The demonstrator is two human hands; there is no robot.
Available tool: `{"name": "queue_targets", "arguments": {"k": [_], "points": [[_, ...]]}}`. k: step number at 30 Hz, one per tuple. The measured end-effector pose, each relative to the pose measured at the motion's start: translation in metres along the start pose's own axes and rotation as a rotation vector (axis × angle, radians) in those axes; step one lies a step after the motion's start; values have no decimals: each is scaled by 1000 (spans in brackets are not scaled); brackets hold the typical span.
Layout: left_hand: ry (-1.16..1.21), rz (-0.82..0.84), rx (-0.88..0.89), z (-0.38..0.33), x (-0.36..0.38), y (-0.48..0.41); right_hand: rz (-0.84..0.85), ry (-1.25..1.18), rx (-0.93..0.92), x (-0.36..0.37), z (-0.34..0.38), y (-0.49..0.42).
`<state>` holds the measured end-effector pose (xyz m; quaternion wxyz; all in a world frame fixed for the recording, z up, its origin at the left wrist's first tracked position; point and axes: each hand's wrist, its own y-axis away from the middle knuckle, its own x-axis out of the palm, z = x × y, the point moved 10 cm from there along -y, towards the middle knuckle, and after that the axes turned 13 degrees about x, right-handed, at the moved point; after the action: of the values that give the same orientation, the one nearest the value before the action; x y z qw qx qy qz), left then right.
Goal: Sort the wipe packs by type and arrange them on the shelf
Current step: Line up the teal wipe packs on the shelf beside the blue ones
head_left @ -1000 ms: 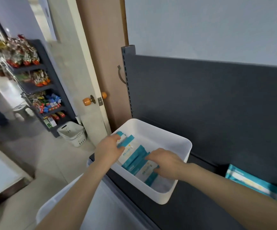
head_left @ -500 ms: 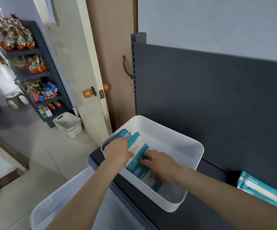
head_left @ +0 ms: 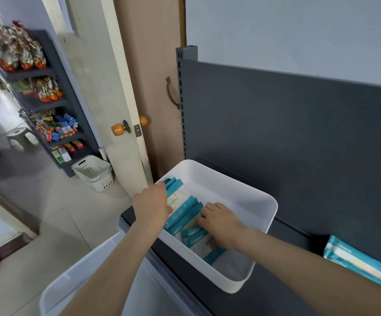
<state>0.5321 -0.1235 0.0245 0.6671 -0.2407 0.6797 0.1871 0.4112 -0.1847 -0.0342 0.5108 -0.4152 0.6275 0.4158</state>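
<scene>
Down inside a white rectangular plastic bin (head_left: 242, 192), both hands among the contents. Left hand (head_left: 153, 204) at the bin's near-left wall, back turned up, fingers hooked over the top edges of a row of flat teal-and-white wipe packs (head_left: 178, 195), thumb laid across the front pack's face, gripping that row on edge. Just right of it, right hand (head_left: 221, 224), palm down, fingers bent onto the teal edges of more wipe packs leaning and lying across the bin floor; cannot tell whether pinching one or only pressing. Beyond the right hand's fingertips, bare white bin floor up to the far wall. Under the bin, a dark grey metal shelf (head_left: 242, 306), with a dark grey back panel rising behind. Farther right of the right forearm, larger teal-and-white soft packs (head_left: 355, 263) lying flat on the dark shelving, well apart from the bin. Below the left forearm, a big white plastic tub (head_left: 71, 290), just beside the shelf's front edge. Left of and beyond the left hand, a cream door (head_left: 107, 87) with a round orange knob (head_left: 117, 130); past it, a white perforated plastic basket (head_left: 93, 173) on the tiled floor and a dark rack (head_left: 48, 102) stocked with colourful snack packets.
</scene>
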Motion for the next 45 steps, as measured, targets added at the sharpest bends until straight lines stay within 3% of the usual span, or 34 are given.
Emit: {"name": "queue_targets", "arguments": {"k": [5, 8, 17, 23, 32, 37, 45], "points": [[103, 11, 3, -7, 6, 4, 59, -31, 71, -2, -6, 13], [110, 14, 38, -16, 0, 5, -23, -41, 128, -25, -19, 22], [260, -237, 132, -83, -70, 8, -302, -281, 405, -100, -96, 99], [290, -306, 248, -148, -90, 6, -372, -306, 554, -118, -128, 161], [517, -331, 346, -226, -72, 41, -128, -360, 821, -47, -167, 265], [701, -202, 326, -256, -15, 67, 51, -233, 843, 23, -156, 283], [664, -94, 322, -262, 24, 84, 164, -292, 837, 69, -150, 298]]}}
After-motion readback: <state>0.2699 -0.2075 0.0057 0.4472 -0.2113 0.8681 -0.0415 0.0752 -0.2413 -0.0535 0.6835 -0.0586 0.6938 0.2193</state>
